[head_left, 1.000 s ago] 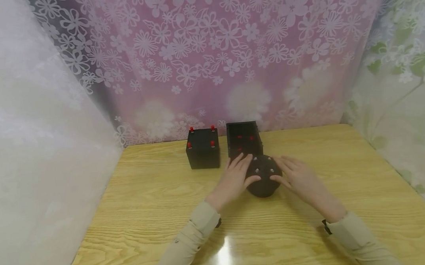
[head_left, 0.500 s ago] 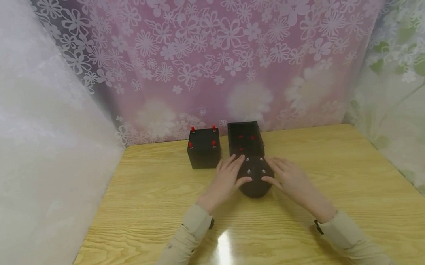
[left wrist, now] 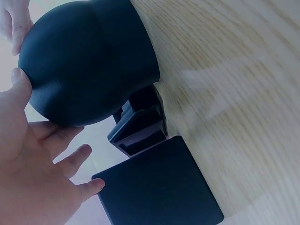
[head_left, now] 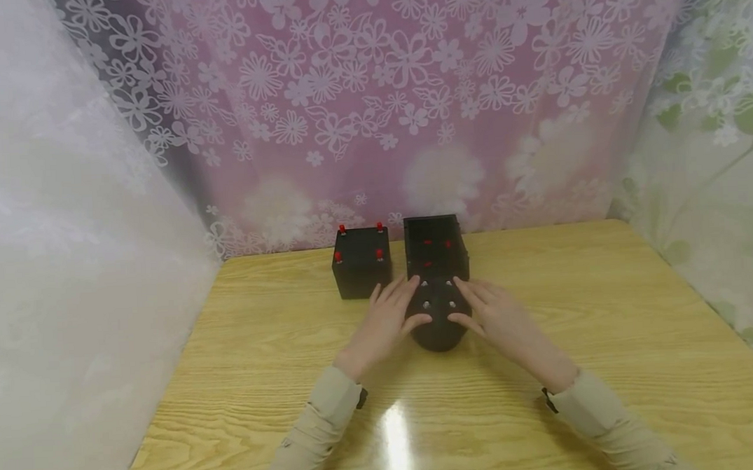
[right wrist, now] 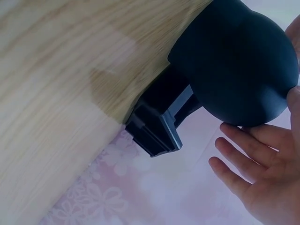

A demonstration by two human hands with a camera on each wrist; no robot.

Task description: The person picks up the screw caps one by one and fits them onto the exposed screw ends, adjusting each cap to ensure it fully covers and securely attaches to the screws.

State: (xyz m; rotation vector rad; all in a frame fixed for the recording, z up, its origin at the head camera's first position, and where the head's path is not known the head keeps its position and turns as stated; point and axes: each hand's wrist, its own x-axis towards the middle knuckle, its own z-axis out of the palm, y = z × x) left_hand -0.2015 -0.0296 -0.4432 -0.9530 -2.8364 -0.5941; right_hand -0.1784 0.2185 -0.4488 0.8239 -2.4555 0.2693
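Observation:
A black dome-shaped piece (head_left: pixel 439 339) with several small silver studs on top sits on the wooden table between both hands. From the left, my left hand (head_left: pixel 382 324) holds it with thumb and forefinger against its rounded upper part. My right hand (head_left: pixel 502 325) mirrors this on the other side, its lower fingers (right wrist: pixel 228 176) spread free of the surface. Seen from the left wrist, the dome (left wrist: pixel 89 61) has a smooth curved top and a straight-sided base. Directly behind it stands an open black box (head_left: pixel 464 259), its near part hidden by the dome.
A closed black box (head_left: pixel 362 281) with red-tipped pegs on top stands left of the open box, near the left fingertips. Red bits (head_left: pixel 428 263) show inside the open box. A pink floral curtain (head_left: pixel 371 123) hangs behind the table's (head_left: pixel 262 352) far edge.
Both hands have shifted left together with the dome, from right of the open box to straight in front of it. The two boxes stay where they were.

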